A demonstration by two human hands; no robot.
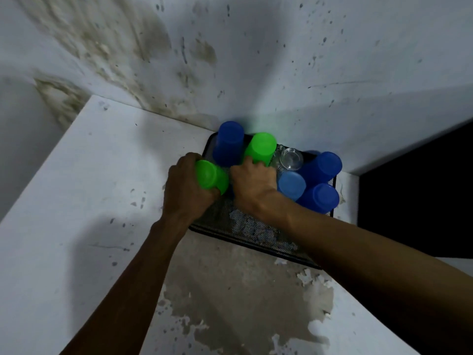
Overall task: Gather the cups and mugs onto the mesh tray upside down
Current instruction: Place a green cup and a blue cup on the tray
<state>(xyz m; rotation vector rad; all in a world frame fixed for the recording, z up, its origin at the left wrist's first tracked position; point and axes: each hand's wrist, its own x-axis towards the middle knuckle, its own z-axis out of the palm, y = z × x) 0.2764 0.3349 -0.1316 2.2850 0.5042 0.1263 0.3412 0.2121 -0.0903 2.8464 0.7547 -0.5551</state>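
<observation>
In the corner of the worn white counter [84,190], against the stained wall [230,60], sits a black mesh tray [256,234]. On it stand upside down two tall dark blue plastic cups [228,142] [323,166], a shorter dark blue cup [321,198], a light blue cup [291,185], a bright green plastic cup [261,147] and a clear glass [291,158]. The left hand [185,190] has its fingers wrapped around a second green cup [211,176], tilted at the tray's left edge. The right hand [253,185] rests among the cups; whether its fingers grip anything cannot be told.

Inverted cups [321,168] crowding black mesh tray [256,234]
</observation>
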